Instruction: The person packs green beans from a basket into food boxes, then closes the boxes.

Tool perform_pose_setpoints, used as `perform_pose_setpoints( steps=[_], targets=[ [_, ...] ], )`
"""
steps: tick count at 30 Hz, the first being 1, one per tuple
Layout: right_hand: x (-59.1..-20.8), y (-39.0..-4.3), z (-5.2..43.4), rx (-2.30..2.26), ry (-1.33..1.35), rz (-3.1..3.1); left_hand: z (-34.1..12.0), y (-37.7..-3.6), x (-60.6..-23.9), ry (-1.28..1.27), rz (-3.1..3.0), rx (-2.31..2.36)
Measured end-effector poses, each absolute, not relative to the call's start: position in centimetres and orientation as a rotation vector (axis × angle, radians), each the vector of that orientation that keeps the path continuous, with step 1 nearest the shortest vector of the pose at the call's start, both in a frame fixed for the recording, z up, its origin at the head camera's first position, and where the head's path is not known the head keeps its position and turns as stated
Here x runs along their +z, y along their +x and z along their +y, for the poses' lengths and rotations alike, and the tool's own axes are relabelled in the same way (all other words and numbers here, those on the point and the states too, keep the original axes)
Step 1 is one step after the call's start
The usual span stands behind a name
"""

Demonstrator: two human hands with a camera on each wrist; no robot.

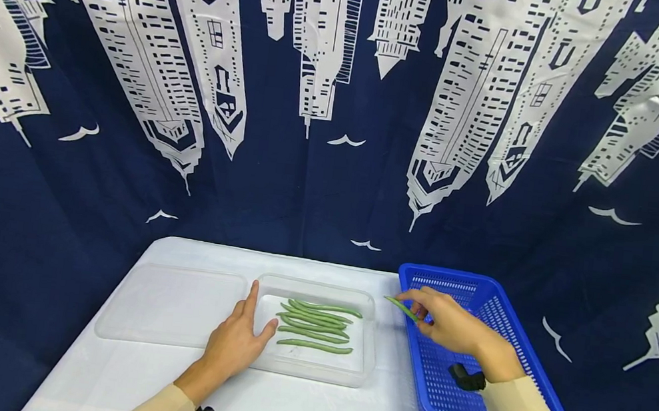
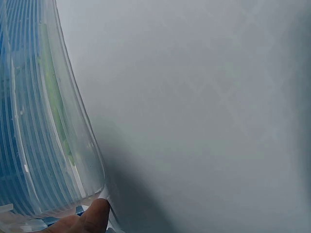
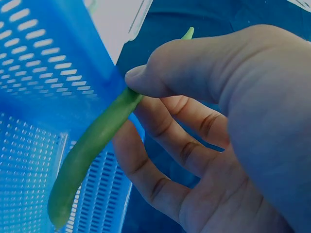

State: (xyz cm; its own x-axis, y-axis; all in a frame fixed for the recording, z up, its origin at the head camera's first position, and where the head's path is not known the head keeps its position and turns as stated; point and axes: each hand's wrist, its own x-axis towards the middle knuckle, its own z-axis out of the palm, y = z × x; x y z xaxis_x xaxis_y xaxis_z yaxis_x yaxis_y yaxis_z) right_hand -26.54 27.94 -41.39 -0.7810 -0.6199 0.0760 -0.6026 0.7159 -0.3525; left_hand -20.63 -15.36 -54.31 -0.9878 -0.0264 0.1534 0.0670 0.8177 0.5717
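Observation:
A green bean (image 1: 402, 306) is pinched between the thumb and fingers of my right hand (image 1: 451, 322), over the left rim of the blue basket (image 1: 459, 401). In the right wrist view the bean (image 3: 95, 141) slants downward beside the basket's perforated wall. Several more green beans (image 1: 314, 346) lie side by side in a clear plastic container (image 1: 312, 370). My left hand (image 1: 233, 343) rests at the container's left edge, index finger stretched along it and thumb at the rim. Only fingertips (image 2: 97, 213) of that hand show at a corner of the container in the left wrist view.
A flat translucent lid (image 1: 171, 306) lies on the white table (image 1: 124, 378), left of the container. Behind the table hangs a dark blue cloth (image 1: 306, 196) with white buildings printed on it. The basket stands at the table's right side.

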Motion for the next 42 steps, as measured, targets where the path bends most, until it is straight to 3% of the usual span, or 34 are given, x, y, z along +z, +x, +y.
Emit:
perform_pose_setpoints(
  steps=[42],
  targets=[
    [-43.0,-28.1,15.0,-0.422,-1.313,2.55,-15.1,-20.7,-54.4,-0.026,-2.85,-0.872]
  ],
)
